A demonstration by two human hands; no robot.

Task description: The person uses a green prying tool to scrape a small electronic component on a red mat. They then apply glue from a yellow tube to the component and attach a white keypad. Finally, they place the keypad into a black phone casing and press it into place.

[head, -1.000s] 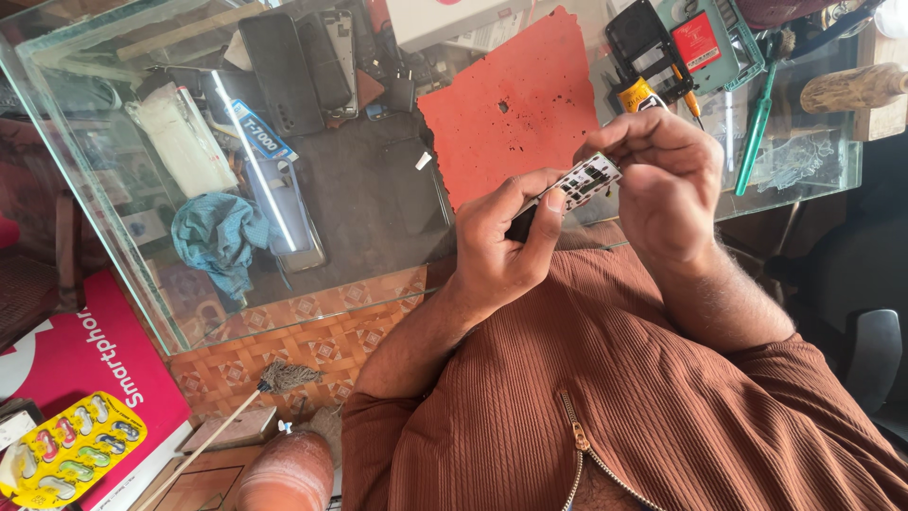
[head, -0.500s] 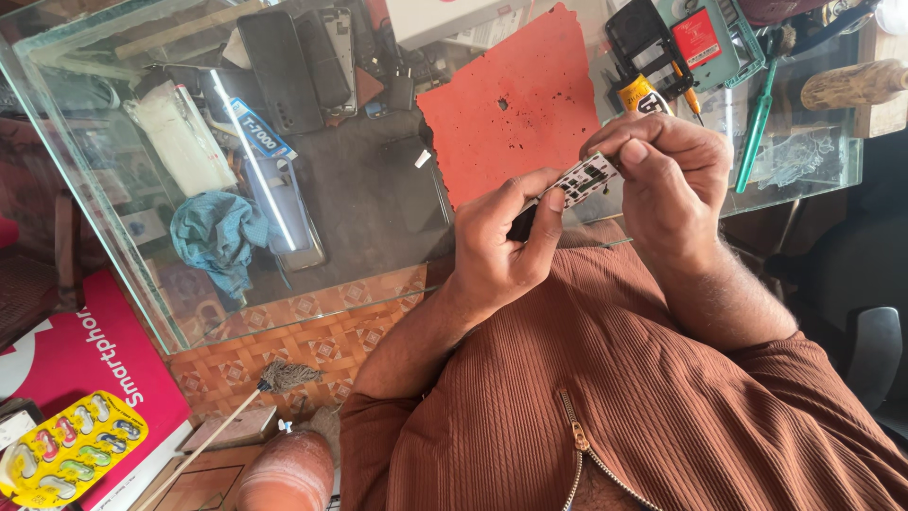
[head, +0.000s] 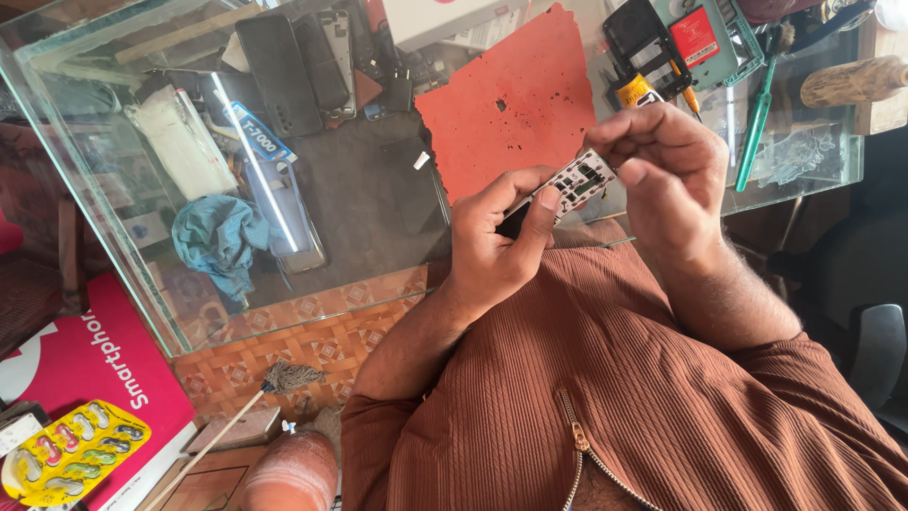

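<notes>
Little changed since earlier frame: left hand [head: 497, 241] and right hand [head: 662, 166] still pinch small white perforated phone frame [head: 579, 182] above glass counter [head: 397, 293] edge, grip unshifted. Red torn mat [head: 511, 95] behind; pink rectangular box [head: 85, 364] lower left, yellow blister tray [head: 66, 452] beside.

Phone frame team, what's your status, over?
Both hands gripping: left hand and right hand pinch the small phone frame. Held above glass table, beside the red mat. Nothing blocking.
</notes>
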